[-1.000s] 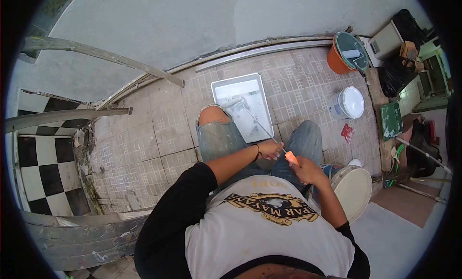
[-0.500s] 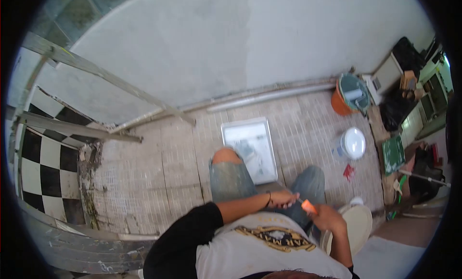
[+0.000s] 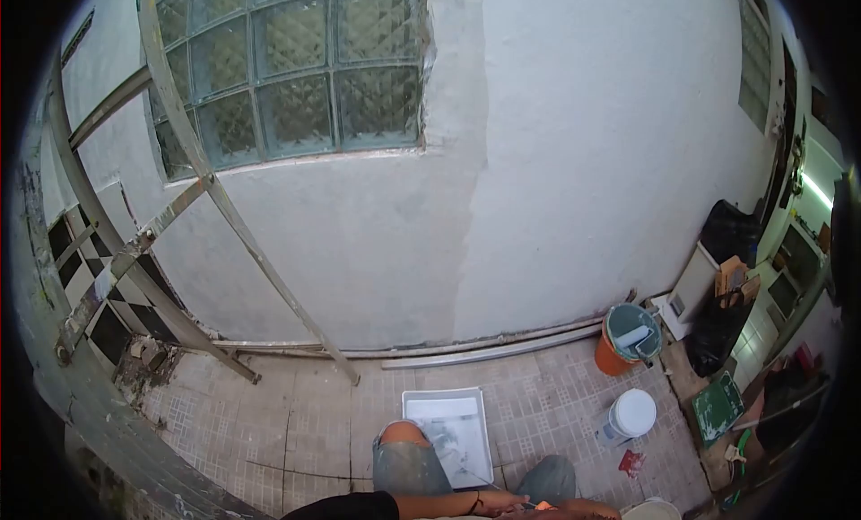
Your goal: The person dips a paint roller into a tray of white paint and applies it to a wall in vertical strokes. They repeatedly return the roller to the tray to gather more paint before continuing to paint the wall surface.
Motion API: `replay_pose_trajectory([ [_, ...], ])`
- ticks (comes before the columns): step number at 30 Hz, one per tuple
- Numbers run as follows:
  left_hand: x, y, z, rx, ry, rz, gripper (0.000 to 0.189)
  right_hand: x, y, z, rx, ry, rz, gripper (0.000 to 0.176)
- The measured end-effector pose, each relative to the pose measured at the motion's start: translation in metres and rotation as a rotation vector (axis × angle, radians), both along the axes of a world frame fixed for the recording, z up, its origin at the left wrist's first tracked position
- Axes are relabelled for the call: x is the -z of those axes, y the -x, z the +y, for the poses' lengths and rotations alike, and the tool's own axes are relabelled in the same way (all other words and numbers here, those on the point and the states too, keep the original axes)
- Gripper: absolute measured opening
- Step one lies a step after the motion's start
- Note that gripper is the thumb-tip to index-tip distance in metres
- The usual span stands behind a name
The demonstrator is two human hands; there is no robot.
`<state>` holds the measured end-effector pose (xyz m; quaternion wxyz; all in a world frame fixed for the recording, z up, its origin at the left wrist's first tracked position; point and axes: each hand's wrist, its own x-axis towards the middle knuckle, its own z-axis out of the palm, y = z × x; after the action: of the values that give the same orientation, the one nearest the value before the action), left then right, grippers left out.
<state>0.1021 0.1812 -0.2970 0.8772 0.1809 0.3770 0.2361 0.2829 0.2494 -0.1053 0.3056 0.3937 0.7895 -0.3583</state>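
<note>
In the head view, the gaze has tipped up, so the wall dominates; the tray lies by the knees. The right hand's fingers wrap an orange handle (barely in frame); the left hand's grip is unclear.

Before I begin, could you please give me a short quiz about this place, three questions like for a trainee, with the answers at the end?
1. Where does the white tray lie?
A) On the window ledge
B) On the tiled floor
C) On a ladder step

2. True or false: the white bucket is nearer to the orange bucket than to the glass-block window.

3. What colour is the handle beside the person's right hand?

Key: 1. B; 2. true; 3. orange.
</note>
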Motion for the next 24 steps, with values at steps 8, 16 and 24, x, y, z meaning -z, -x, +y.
replay_pose_trajectory([
  [8, -0.038, 0.040, 0.005, -0.011, -0.101, 0.185, 0.040, -0.013, 0.004, -0.015, 0.156, 0.057, 0.474, 0.050],
  [16, -0.087, 0.036, 0.032, -0.209, -0.565, 0.332, 0.046, -0.067, -0.003, -0.028, 0.390, -0.019, 0.489, 0.034],
  [24, -0.140, 0.113, 0.098, -0.414, -0.819, 0.750, 0.033, 0.050, 0.070, 0.010, 0.481, -0.184, 1.053, 0.031],
])
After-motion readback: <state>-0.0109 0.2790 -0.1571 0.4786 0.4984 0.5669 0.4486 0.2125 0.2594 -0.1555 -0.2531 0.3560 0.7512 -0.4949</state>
